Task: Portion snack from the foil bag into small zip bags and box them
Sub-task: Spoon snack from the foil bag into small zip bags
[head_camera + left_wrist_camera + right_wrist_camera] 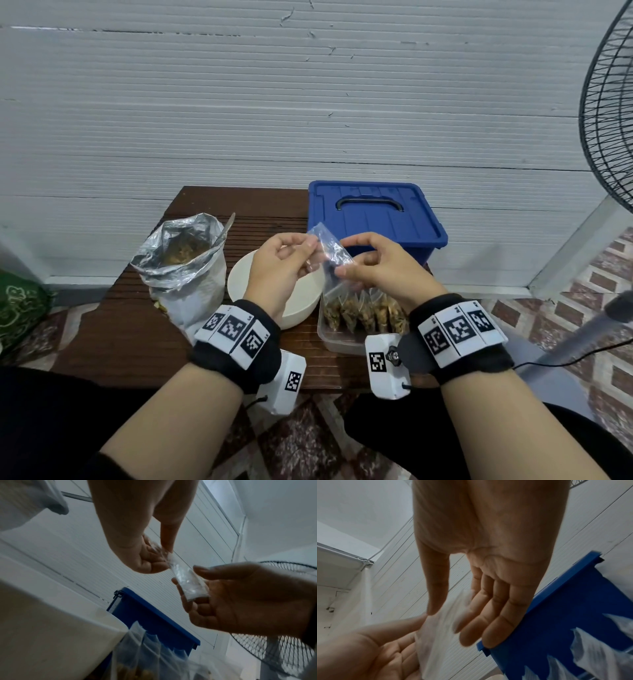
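Head view. Small zip bag: clear, empty, held in the air between both hands over the near edge of the blue box; long axis slanted, upper end toward the far left, lower end toward the near right. Left hand: fingers curled, thumb and fingertips pinching the bag's left edge. Right hand: thumb and fingers pinching its right side. Foil bag: upright on the left of the tabletop, mouth open, brown snack inside. White bowl: just right of the foil bag, under the left hand. Clear tray: near right of the bowl, holding a row of filled zip bags standing on end. Blue box: lid on, black handle, behind the tray. Fan: far right.

Left wrist view. Left hand grips the upper end of the zip bag; right hand cups the lower end. Blue box and filled bags below.

Right wrist view. Right hand: thumb and fingers on the bag, blurred; left hand on its other side. Blue box at right.
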